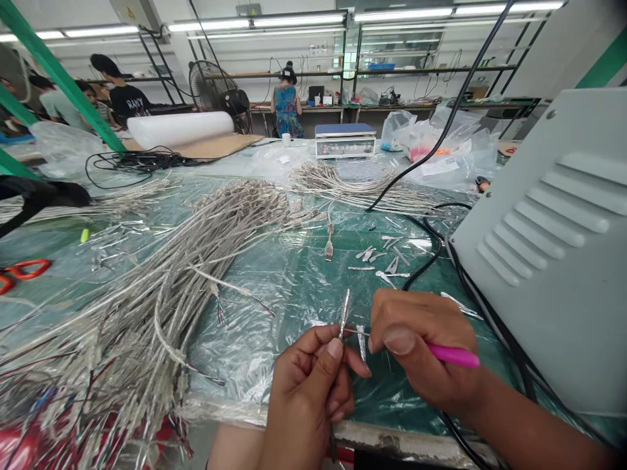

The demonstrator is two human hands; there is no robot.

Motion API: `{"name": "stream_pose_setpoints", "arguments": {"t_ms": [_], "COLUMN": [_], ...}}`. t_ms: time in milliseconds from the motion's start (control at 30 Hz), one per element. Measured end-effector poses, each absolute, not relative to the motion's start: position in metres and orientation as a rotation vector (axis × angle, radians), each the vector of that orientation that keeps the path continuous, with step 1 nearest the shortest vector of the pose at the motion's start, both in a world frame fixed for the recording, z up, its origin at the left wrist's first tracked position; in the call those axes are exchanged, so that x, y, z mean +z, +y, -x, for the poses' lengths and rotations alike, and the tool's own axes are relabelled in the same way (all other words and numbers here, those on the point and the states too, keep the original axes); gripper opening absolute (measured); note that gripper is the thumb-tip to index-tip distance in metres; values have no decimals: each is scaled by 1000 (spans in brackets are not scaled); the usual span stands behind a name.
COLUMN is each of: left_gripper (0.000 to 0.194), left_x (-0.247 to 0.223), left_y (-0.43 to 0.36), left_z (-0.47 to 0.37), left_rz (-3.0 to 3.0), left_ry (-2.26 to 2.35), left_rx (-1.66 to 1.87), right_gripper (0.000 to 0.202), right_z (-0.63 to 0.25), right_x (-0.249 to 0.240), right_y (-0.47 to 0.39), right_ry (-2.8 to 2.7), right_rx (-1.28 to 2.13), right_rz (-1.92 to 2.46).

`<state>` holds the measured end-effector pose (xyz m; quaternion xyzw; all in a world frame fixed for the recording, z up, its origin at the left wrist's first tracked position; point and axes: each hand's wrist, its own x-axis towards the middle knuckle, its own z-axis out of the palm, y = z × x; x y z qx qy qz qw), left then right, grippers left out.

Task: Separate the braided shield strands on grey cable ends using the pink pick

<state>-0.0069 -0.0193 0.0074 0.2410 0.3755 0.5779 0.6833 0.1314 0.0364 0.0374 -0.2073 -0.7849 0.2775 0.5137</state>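
My left hand (pixel 313 378) is closed, pinching a thin cable whose foil-wrapped end (pixel 346 305) points up between thumb and forefinger. My right hand (pixel 426 346) grips a pick with a pink handle (pixel 455 356). Its thin metal shaft (pixel 361 333) reaches left to the cable, at the lower part of the foil. Beside my left fingertips hangs a strip of foil (pixel 361 343). Beyond both hands lie a cable's USB plug (pixel 329 247) and several foil scraps (pixel 375 256) on the green mat.
A large bundle of clear-jacketed cables (pixel 210 235) covers the left side; another bundle (pixel 353 186) lies farther back. A grey metal box (pixel 553 261) with black cords (pixel 463 274) stands at right. Scissors (pixel 24 271) are far left. A scale (pixel 345 141) and plastic bags (pixel 441 140) sit behind.
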Motion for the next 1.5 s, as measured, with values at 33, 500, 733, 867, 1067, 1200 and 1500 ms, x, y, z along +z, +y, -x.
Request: {"name": "stream_pose_setpoints", "arguments": {"t_ms": [33,500,733,867,1067,1200,1500], "left_gripper": [11,11,11,11,11,11,11], "left_x": [7,7,7,8,8,9,10], "left_y": [-19,-19,-20,-20,-20,-20,-20], "left_z": [7,7,7,8,8,7,7], "left_rz": [-539,-524,-525,-527,-522,-524,-529], "left_ry": [846,837,842,839,836,846,846], "left_rx": [1295,1297,1294,1296,1298,1299,1290], "right_gripper": [41,42,42,42,43,42,42], "right_z": [-131,-133,-133,-133,-132,-132,-132], "right_x": [37,36,35,36,38,37,37], "right_y": [37,35,35,34,35,35,35], "right_ry": [-1890,-1878,-1886,-1890,-1894,-1913,-1924], "right_rx": [667,680,692,687,685,658,612], "right_rz": [501,488,500,506,504,500,513]}}
